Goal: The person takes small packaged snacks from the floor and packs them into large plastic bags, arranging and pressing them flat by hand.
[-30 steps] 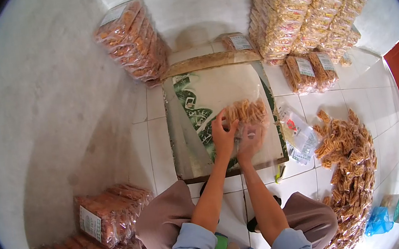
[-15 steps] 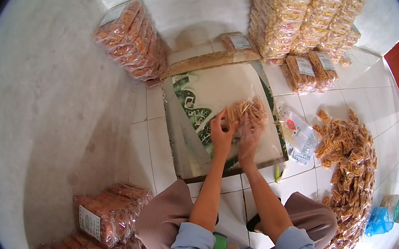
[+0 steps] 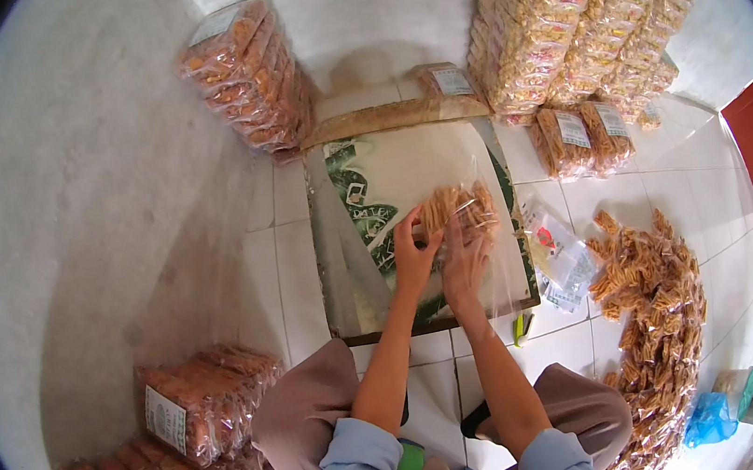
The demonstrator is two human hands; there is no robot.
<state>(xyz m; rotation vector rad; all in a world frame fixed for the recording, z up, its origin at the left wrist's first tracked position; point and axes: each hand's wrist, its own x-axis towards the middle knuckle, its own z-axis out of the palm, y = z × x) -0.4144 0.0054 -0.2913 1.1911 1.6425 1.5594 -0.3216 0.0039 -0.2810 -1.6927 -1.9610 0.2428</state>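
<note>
A clear plastic bag of brown snack sticks (image 3: 459, 206) lies on the right half of a low board (image 3: 414, 157) with green print. My left hand (image 3: 414, 254) grips the bag's left side, its thumb and fingers curved around the edge. Pressed on the lower part of the same bag, my right hand (image 3: 465, 264) has its fingers stretched out over the film. Loose clear film hangs to the right of my right wrist.
Loose snack sticks (image 3: 655, 323) are heaped at the right, beside flat printed bags (image 3: 562, 254) and a yellow-green cutter (image 3: 522, 328). Packed bags are stacked at the back left (image 3: 246, 77), back right (image 3: 547, 17) and front left (image 3: 214, 405). A blue bag (image 3: 709, 420) sits lower right.
My right hand has moved slightly up over the bag, and its fingers have straightened. My left hand keeps its grip. The whole view has shifted slightly.
</note>
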